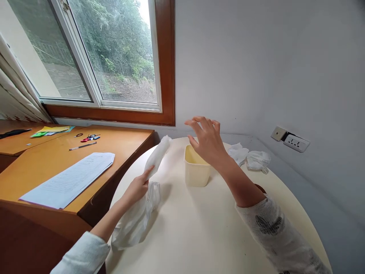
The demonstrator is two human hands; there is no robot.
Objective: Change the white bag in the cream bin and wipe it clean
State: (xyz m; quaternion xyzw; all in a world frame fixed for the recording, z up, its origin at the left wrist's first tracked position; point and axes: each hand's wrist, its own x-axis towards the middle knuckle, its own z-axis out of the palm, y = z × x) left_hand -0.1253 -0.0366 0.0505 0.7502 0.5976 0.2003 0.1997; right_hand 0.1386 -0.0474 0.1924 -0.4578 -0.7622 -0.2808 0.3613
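My left hand (137, 189) is closed around the lower end of a roll of white plastic bags (158, 155), which tilts up and to the right. Below that hand, a loose, crumpled length of thin white plastic (134, 224) hangs down to the table. My right hand (209, 140) is raised over the right side of a small cream-coloured plastic bin (197, 175). Its fingers are apart and bent, with nothing held in them. The hand and forearm cover part of the bin's rim, and little of its inside shows.
Bunched white plastic bags (258, 160) lie at the right rear of the round white table (194, 236). A brown object under my right forearm is mostly hidden. On the wooden desk (125, 142) at left are papers (74, 179), a pen (82, 146) and keys (91, 137).
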